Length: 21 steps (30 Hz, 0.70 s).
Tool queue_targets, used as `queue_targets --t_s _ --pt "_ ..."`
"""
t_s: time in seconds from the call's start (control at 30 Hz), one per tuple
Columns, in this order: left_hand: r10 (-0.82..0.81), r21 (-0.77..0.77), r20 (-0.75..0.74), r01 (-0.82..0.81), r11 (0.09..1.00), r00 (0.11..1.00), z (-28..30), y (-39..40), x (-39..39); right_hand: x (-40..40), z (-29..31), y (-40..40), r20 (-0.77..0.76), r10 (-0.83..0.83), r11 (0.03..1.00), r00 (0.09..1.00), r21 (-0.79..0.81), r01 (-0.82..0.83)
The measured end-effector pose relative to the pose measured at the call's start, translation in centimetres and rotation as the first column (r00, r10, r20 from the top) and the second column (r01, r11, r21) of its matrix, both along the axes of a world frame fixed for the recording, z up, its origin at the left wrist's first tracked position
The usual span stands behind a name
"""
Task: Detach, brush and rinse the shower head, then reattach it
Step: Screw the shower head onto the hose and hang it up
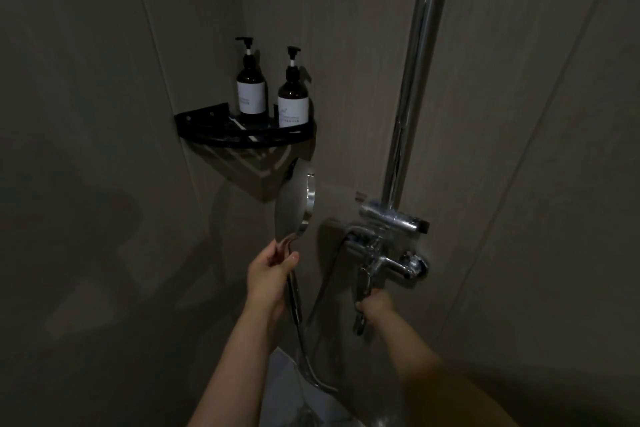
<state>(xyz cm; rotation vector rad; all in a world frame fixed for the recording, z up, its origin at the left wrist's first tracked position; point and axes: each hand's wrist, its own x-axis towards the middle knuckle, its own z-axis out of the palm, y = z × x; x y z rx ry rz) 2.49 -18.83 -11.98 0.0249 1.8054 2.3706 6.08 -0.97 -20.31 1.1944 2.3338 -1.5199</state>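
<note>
The chrome shower head (294,201) is off its mount and stands upright in front of the wall, its face turned right toward the wall. My left hand (270,279) grips its handle just below the head. The hose (304,350) hangs from the handle and loops down. My right hand (375,307) is closed on the lever of the chrome mixer tap (384,260), below the vertical riser pipe (415,80). A faint spray seems to leave the head toward the wall.
A black corner shelf (214,128) holds two dark pump bottles (251,87) (293,97) up and left of the shower head. A white brush-like item (242,126) lies on the shelf. Tiled walls close in on both sides; the room is dim.
</note>
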Motion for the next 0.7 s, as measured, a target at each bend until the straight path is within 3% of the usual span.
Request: queue_targets --t_s 0.13,0.3,0.7 --pt "-0.008 -0.002 -0.038 0.008 1.0 0.999 0.0 0.1 -0.2 -0.1 -0.8 0.3 0.036 0.056 0.99 0.998 0.129 -0.06" --pt "-0.03 -0.018 -0.053 0.029 0.999 0.998 -0.1 0.5 -0.8 -0.4 -2.1 1.5 0.047 0.084 0.979 0.995 0.181 -0.091" --pt "-0.066 -0.096 -0.003 0.065 0.993 0.998 -1.8 2.2 -1.7 -0.1 -3.3 3.5 -0.036 0.257 0.966 0.966 0.028 -0.256"
